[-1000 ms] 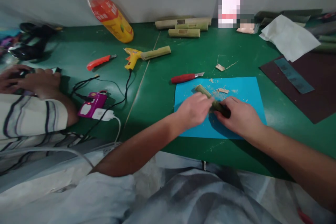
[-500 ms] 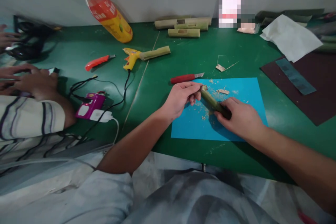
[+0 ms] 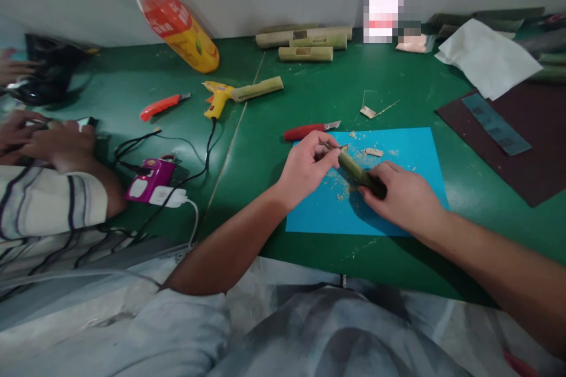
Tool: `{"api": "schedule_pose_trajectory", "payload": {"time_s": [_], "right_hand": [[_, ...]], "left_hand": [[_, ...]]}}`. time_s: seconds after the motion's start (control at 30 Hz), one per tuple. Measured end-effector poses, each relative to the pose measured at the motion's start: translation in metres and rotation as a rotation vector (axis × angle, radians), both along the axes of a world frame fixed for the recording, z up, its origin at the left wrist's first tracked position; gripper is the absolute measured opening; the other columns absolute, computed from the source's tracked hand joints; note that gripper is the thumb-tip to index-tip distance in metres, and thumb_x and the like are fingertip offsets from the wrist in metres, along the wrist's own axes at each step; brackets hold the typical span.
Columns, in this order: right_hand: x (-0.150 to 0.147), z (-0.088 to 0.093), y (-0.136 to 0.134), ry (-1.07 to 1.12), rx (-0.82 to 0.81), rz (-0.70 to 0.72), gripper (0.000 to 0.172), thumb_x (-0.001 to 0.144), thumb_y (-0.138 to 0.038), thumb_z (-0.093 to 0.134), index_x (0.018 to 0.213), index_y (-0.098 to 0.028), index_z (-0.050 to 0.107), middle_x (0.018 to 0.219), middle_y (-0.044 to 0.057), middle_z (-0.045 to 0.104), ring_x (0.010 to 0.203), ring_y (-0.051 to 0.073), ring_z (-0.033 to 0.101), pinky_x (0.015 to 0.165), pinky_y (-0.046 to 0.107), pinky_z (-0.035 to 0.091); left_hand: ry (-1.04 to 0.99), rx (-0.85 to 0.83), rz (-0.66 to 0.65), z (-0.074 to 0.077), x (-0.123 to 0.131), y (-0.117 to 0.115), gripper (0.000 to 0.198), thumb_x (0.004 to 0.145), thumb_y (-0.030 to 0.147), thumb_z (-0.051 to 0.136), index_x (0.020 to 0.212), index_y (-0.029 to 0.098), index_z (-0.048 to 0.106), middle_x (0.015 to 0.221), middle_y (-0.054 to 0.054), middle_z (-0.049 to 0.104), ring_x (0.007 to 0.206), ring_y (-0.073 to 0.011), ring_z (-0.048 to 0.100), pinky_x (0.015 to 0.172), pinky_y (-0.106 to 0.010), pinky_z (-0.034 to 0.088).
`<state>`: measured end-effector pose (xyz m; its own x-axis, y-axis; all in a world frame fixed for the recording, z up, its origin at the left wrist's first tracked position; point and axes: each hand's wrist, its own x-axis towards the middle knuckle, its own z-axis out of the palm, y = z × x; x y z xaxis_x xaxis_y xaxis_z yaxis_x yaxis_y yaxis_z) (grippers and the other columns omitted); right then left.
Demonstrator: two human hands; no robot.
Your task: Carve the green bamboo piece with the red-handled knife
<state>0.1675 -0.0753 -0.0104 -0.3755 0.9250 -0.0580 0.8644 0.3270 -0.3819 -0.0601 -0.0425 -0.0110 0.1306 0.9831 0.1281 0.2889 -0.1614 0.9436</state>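
A green bamboo tube [image 3: 354,168] slants over the blue sheet [image 3: 305,221], its far end pale and cut. My right hand [image 3: 404,195] is wrapped round the near end. At the far end, my left hand [image 3: 310,160] has closed its thumb and fingers on the rim; the fingertips are partly hidden. Pale shavings [image 3: 339,196] and a small bamboo chip [image 3: 374,152] lie on the sheet about the tube. A red-handled cutter knife [image 3: 309,131] rests just beyond my left hand.
To the left are a glue gun [image 3: 217,97], an orange cutter [image 3: 163,107], a purple power adapter [image 3: 154,179] with cords and another person's hands [image 3: 66,141]. Several cut bamboo tubes [image 3: 306,54] and a drink bottle [image 3: 181,35] line the wall. White paper [image 3: 489,62] lies right.
My left hand has turned at the tube's far end, its thumb now showing against the rim. My right hand keeps its hold. The whole view has shifted slightly.
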Motion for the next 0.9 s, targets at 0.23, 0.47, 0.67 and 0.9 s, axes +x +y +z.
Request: {"api": "schedule_pose_trajectory", "payload": {"time_s": [0.23,0.47,0.67,0.9], "right_hand": [[-0.001,0.000,0.000,-0.015,0.012,0.012,0.023,0.096,-0.039,0.064,0.102,-0.019,0.069,0.106,0.010,0.074,0.086,0.024,0.070,0.065,0.034,0.040],[-0.002,0.003,0.001,-0.021,-0.023,0.006,0.023,0.097,-0.039,0.062,0.104,-0.018,0.068,0.109,0.010,0.074,0.091,0.026,0.071,0.067,0.035,0.041],[-0.003,0.003,0.001,-0.005,-0.034,0.010,0.022,0.097,-0.039,0.062,0.103,-0.019,0.068,0.107,0.009,0.074,0.090,0.024,0.070,0.067,0.036,0.040],[-0.001,0.000,0.000,0.008,-0.020,0.000,0.022,0.097,-0.040,0.062,0.103,-0.019,0.069,0.110,0.010,0.075,0.090,0.025,0.070,0.066,0.036,0.039]], "left_hand": [[0.291,0.252,0.079,-0.010,-0.005,0.005,0.007,0.095,0.022,0.070,0.101,0.018,0.069,0.079,0.002,0.070,0.064,-0.0085,0.059,0.063,-0.022,0.048],[0.542,0.378,0.022,-0.010,-0.010,0.006,0.011,0.095,0.025,0.074,0.102,0.019,0.079,0.100,-0.005,0.082,0.079,-0.0146,0.070,0.077,-0.028,0.057],[0.526,0.371,-0.048,-0.009,-0.021,0.005,0.020,0.095,0.026,0.074,0.113,0.019,0.081,0.104,-0.006,0.083,0.077,-0.0148,0.071,0.079,-0.030,0.060],[0.573,0.526,-0.009,-0.021,-0.022,0.006,0.023,0.104,0.029,0.062,0.113,0.018,0.081,0.103,-0.010,0.083,0.095,-0.0217,0.076,0.091,-0.038,0.059]]}}
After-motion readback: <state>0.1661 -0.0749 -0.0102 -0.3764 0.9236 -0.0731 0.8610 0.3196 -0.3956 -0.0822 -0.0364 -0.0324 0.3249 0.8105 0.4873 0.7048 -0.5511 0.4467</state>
